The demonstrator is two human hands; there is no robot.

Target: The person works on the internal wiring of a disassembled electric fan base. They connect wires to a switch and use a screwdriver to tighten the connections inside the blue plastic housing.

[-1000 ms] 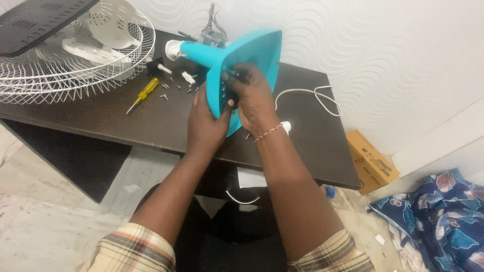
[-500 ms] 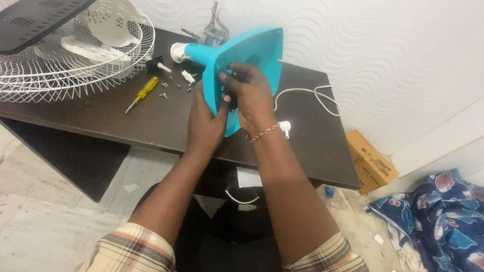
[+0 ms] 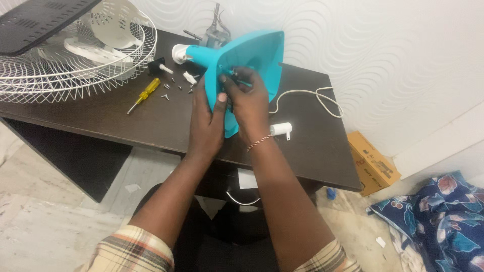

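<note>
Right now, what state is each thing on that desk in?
Turquoise fan base: tipped on edge, underside facing the camera, held in both hands.
Left hand: gripping the base's edge.
Right hand: fingers pressed onto the underside.
Yellow screwdriver: lying flat, untouched.
Screws: loose, scattered.
White fan grille: detached, lying flat.
White cord: slack, coiled.

The two hands, left [image 3: 207, 121] and right [image 3: 248, 103], cover the middle of the turquoise fan base [image 3: 252, 55], so what the fingertips pinch there is too small to tell. The white wire fan guard [image 3: 75, 75] and the black slatted panel [image 3: 40, 17] run off the left and top edges. The loose screws [image 3: 174, 86] on the tabletop [image 3: 101, 116] are too tiny to count. The blue flowered cloth [image 3: 438, 216] is cut by the right and bottom edges
</note>
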